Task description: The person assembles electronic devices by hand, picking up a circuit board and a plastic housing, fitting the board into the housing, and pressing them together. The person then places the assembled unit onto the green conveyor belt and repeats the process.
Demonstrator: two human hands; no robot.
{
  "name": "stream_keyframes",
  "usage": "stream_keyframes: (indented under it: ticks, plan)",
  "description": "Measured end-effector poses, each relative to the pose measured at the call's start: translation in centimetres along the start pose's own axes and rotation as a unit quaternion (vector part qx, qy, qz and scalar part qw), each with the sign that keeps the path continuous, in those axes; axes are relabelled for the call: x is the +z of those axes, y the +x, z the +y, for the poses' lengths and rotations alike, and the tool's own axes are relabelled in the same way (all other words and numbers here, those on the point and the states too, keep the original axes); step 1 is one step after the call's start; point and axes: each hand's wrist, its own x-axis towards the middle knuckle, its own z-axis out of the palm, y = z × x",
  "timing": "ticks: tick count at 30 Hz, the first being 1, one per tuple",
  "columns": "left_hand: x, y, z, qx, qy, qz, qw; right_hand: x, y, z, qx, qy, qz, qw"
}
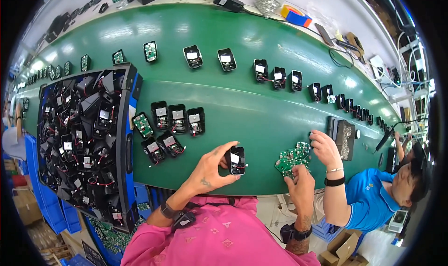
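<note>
My left hand (212, 170) grips a small black plastic housing (237, 160) by its sides, thumb below and fingers above. A pale rectangular block and some small parts show inside the housing. At the front edge of the table, my right hand (301, 187) has its fingertips pinched at the lower edge of a pile of green circuit boards (293, 157). The fingers partly cover the board they hold. Left of my left hand stand several similar black housings (178, 118), with pale blocks and red wires inside. A housing with a green board (142, 125) leans beside them.
A large bin (129, 126) heaped with black housings stands at the left. Housings (227, 59) line the green table (210, 98) behind. At right, a co-worker's hand (325, 149) is close to the board pile, near a tray of small metal parts (344, 140).
</note>
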Motion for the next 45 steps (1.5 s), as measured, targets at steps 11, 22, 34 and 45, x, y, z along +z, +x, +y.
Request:
stream_keyframes:
  ticks: [11, 22, 34, 45]
  plan:
    - [0.2, 0.2, 1.1, -0.004, 0.001, 0.008, 1.0, 0.7, 1.7, -7.3, 0.113, 0.572, -0.124, 0.803]
    - [0.4, 0.1, 0.8, -0.008, -0.009, 0.021, 1.0, 5.6, 2.8, -9.3, 0.091, 0.557, -0.123, 0.816]
    - [0.5, 0.1, -0.3, -0.102, -0.283, 0.033, 0.953, 6.0, 2.3, -8.7, 0.059, 0.6, -0.19, 0.775]
    - [0.5, -0.2, 0.6, -0.054, -0.267, 0.0, 0.962, 6.5, 2.7, -9.5, 0.016, 0.53, -0.159, 0.833]
